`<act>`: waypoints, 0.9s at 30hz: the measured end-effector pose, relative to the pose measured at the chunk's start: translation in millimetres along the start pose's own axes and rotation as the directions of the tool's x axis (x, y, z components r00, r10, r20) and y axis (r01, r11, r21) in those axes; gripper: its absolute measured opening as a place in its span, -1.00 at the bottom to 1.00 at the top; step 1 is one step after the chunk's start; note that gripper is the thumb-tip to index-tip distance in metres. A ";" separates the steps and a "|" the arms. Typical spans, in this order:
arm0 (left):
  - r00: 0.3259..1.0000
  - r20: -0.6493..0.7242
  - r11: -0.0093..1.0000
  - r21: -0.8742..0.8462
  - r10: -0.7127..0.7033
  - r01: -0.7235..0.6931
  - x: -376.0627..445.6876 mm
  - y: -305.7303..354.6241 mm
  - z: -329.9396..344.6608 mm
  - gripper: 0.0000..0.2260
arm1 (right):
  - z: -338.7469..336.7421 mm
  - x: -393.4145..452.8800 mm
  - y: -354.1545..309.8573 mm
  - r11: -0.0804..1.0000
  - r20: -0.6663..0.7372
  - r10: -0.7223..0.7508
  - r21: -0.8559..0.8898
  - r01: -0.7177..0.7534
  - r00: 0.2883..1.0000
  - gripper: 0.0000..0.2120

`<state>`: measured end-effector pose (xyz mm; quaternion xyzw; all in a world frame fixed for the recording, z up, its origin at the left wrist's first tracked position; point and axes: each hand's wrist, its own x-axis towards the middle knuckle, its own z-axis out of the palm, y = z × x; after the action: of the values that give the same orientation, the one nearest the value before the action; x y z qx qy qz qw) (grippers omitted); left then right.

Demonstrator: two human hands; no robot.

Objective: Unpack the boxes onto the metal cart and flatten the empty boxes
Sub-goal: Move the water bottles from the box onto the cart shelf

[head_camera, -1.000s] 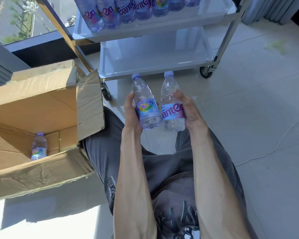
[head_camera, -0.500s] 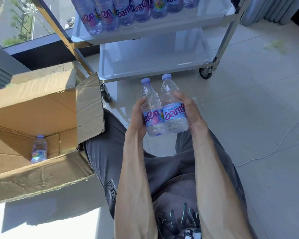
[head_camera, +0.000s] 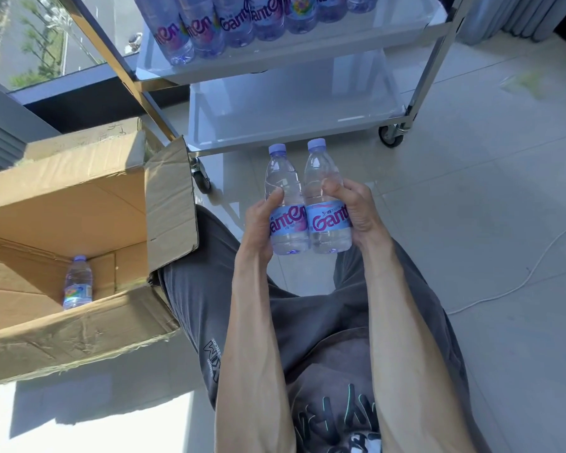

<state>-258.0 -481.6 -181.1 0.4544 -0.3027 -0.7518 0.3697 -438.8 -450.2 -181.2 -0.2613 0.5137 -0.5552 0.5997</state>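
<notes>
Two clear water bottles with lilac caps are held upright and side by side in front of me. My left hand [head_camera: 258, 223] grips the left bottle [head_camera: 283, 178] and my right hand [head_camera: 356, 210] grips the right bottle [head_camera: 322, 171]. The metal cart [head_camera: 294, 125] stands just beyond them; its upper shelf carries a row of several bottles [head_camera: 236, 24], its lower shelf is bare. An open cardboard box [head_camera: 79, 331] sits to my left with one bottle [head_camera: 77, 282] standing inside.
The cart rolls on castor wheels [head_camera: 391, 135] over pale floor tiles. A thin white cable [head_camera: 520, 282] runs across the floor on the right. A window with a dark sill [head_camera: 79, 99] lies behind the box.
Both hands brought the two bottles together until they touch, and the left bottle turned so its label faces me. The bottle in the box stayed put.
</notes>
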 end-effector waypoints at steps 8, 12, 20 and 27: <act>0.998 -0.012 0.995 0.085 0.057 -0.056 5.2 6.6 6.1 -0.64 | 1.7 1.2 -11.8 0.987 0.015 -0.045 -0.152 0.047 0.999 -0.49; 0.983 -0.097 0.967 0.222 0.153 -0.129 17.9 21.6 21.4 -0.64 | -4.1 11.6 -35.8 0.975 -0.043 -0.113 -0.199 0.103 0.993 -0.54; 0.833 -0.271 0.842 0.408 0.482 -0.354 101.9 90.8 108.6 -0.53 | -5.1 76.3 -131.2 0.776 -0.177 -0.513 -0.514 0.365 0.840 -0.65; 0.653 -0.340 0.713 0.522 0.677 -0.468 186.6 161.7 196.0 -0.74 | -21.4 164.0 -202.2 0.681 -0.264 -0.670 -0.590 0.434 0.694 -0.55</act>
<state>-449.0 -701.2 -59.9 0.5769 -0.4670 -0.3677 0.5603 -562.2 -647.8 -63.1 -0.4098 0.6542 -0.6122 0.1711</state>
